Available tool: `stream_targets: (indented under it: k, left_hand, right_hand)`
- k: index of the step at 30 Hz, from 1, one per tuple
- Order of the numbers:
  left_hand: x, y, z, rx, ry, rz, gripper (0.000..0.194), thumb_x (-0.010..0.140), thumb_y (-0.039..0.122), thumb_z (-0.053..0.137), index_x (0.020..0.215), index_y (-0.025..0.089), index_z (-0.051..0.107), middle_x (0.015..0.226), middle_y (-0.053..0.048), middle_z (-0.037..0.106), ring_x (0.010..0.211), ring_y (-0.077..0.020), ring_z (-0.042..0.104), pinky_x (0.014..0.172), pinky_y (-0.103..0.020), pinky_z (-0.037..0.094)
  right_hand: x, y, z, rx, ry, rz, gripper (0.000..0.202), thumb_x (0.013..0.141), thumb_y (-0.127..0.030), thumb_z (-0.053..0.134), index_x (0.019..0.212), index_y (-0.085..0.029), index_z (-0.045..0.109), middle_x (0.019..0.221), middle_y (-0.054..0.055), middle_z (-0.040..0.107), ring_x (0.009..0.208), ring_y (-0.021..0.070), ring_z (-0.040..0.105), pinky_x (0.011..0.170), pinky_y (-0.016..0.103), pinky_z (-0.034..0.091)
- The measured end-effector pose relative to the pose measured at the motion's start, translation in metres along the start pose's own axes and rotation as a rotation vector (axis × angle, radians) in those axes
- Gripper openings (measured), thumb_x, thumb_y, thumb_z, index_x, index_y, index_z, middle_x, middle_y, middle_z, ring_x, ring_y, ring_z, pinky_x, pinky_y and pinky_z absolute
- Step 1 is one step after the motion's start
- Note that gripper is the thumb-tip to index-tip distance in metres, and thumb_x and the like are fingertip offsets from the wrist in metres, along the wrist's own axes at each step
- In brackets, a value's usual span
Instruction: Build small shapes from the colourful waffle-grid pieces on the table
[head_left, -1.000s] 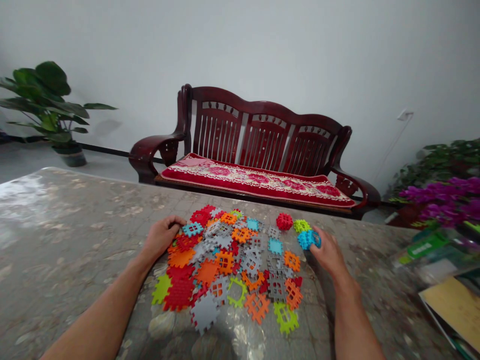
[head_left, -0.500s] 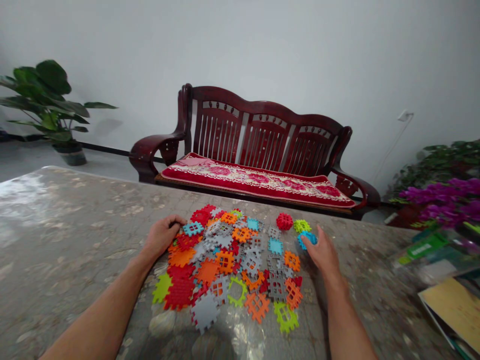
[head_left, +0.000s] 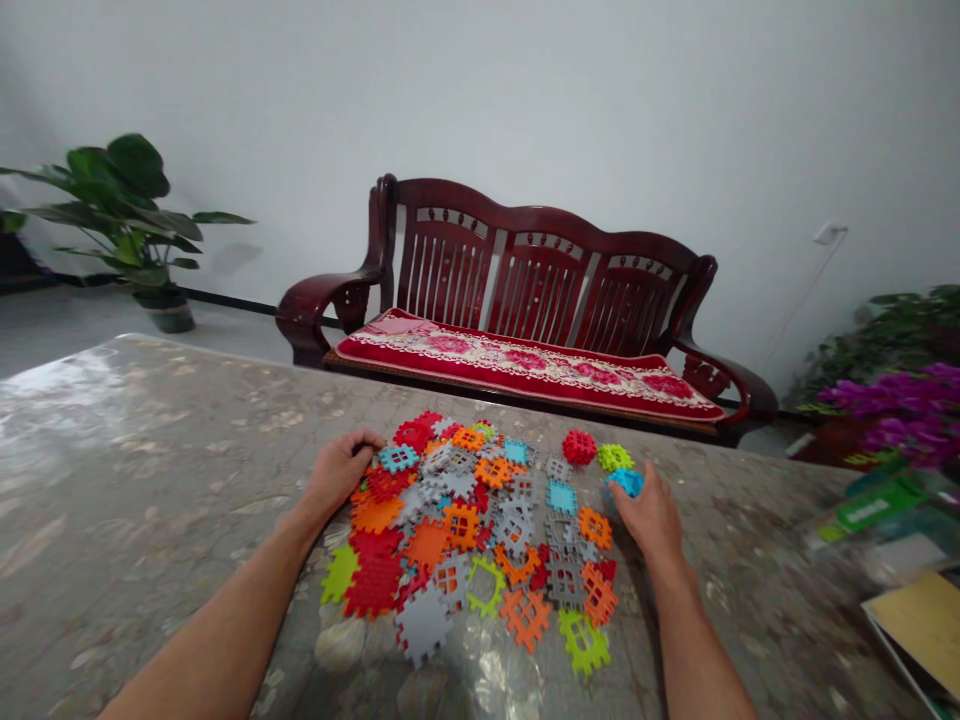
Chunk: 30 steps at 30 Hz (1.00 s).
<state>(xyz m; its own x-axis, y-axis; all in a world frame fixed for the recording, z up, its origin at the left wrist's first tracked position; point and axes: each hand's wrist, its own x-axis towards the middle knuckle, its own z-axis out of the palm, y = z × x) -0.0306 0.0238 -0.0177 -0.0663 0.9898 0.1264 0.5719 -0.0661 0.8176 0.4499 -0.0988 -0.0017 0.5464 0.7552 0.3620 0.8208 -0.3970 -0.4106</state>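
Observation:
A heap of flat plastic interlocking tiles (head_left: 429, 545) with toothed edges, in red, orange, grey, green and light blue, lies on the table between my hands. My right hand (head_left: 651, 515) is right of the heap, thumb and fingers around a blue toothed block (head_left: 628, 482) on the tabletop, partly hidden by them. Just behind it sit a green toothed block (head_left: 615, 457) and a red toothed ball (head_left: 579, 447). At the heap's left edge rests my left hand (head_left: 346, 468), fingers loosely bent and thumb apart, nearest a light-blue window tile (head_left: 398, 458); nothing shows in it.
The patterned, glossy table (head_left: 187, 480) reaches a dark red wooden bench (head_left: 532, 270) with a red floral cover. Purple flowers (head_left: 896, 405), a green-labelled clear package (head_left: 881, 510) and a yellowish book or box (head_left: 919, 630) are at the right. A potted plant (head_left: 142, 215) stands far left.
The whole view has shifted slightly, so everything appears a little further right. Both hands keep nearly the same places beside the heap, the right one still at the blue block.

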Motion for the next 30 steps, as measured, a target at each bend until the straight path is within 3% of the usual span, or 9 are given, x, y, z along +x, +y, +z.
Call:
stream_targets:
  k: [2,4,6,10,16,21,25,30]
  left_hand:
    - [0.001,-0.002,0.001,-0.004,0.008,0.018,0.028,0.069,0.031,0.048,0.083,0.023,0.07,0.078,0.0,0.074,0.073,-0.0187,0.065,0.074,-0.028,0.05]
    - [0.002,-0.004,0.003,-0.012,0.017,0.036,0.028,0.07,0.031,0.048,0.086,0.022,0.07,0.083,-0.002,0.075,0.077,-0.0195,0.066,0.078,-0.029,0.051]
    - [0.003,-0.006,0.004,-0.019,0.036,0.053,0.031,0.071,0.032,0.048,0.09,0.021,0.07,0.087,-0.003,0.075,0.081,-0.0203,0.067,0.082,-0.031,0.052]
    - [0.002,-0.006,0.004,0.005,0.075,0.082,0.042,0.075,0.037,0.047,0.105,0.019,0.069,0.091,-0.005,0.074,0.082,-0.0217,0.067,0.082,-0.034,0.052]
    - [0.001,-0.003,0.003,0.007,0.015,0.134,0.051,0.081,0.046,0.045,0.119,0.017,0.067,0.109,-0.009,0.074,0.098,-0.0247,0.067,0.093,-0.038,0.05]
    - [0.001,-0.001,0.002,-0.005,-0.037,0.169,0.057,0.085,0.053,0.042,0.121,0.017,0.066,0.124,-0.01,0.071,0.114,-0.0265,0.063,0.104,-0.039,0.045]
    - [0.0,0.001,0.002,0.01,-0.074,0.179,0.055,0.085,0.055,0.041,0.118,0.019,0.068,0.123,-0.008,0.072,0.115,-0.0261,0.064,0.105,-0.038,0.045]
    - [0.0,0.001,0.004,0.06,-0.113,0.195,0.046,0.086,0.049,0.043,0.114,0.024,0.07,0.116,-0.003,0.075,0.107,-0.0246,0.067,0.098,-0.036,0.049]
  right_hand:
    - [-0.004,-0.009,-0.005,0.11,0.096,-0.062,0.067,0.084,-0.05,0.052,0.137,-0.01,0.052,0.13,0.022,0.06,0.119,0.0346,0.057,0.104,0.049,0.043]
    - [-0.013,-0.021,-0.008,0.276,0.114,-0.142,0.054,0.088,-0.05,0.048,0.126,-0.014,0.061,0.121,0.018,0.066,0.108,0.0293,0.062,0.099,0.044,0.047]
    - [-0.025,-0.033,-0.008,0.41,0.03,-0.232,0.045,0.091,-0.049,0.047,0.115,-0.017,0.067,0.113,0.013,0.07,0.1,0.0255,0.065,0.094,0.041,0.05]
    - [-0.049,-0.048,0.001,0.419,-0.132,-0.399,0.038,0.093,-0.045,0.048,0.112,-0.021,0.07,0.115,0.01,0.071,0.11,0.0255,0.063,0.102,0.044,0.046]
    - [-0.062,-0.042,0.025,0.409,-0.142,-0.314,0.041,0.091,-0.044,0.045,0.113,-0.019,0.07,0.117,0.012,0.07,0.112,0.0275,0.061,0.103,0.047,0.046]
    - [-0.073,-0.057,0.04,0.513,-0.141,-0.269,0.043,0.092,-0.044,0.042,0.114,-0.019,0.069,0.12,0.012,0.069,0.115,0.0257,0.061,0.104,0.044,0.046]
    - [-0.06,-0.066,0.04,0.525,-0.166,-0.286,0.041,0.091,-0.039,0.043,0.113,-0.019,0.07,0.12,0.011,0.07,0.115,0.0254,0.061,0.103,0.043,0.046]
    - [-0.028,-0.067,0.038,0.33,-0.122,-0.377,0.039,0.087,-0.027,0.044,0.115,-0.018,0.07,0.119,0.011,0.07,0.114,0.0264,0.061,0.105,0.046,0.044]
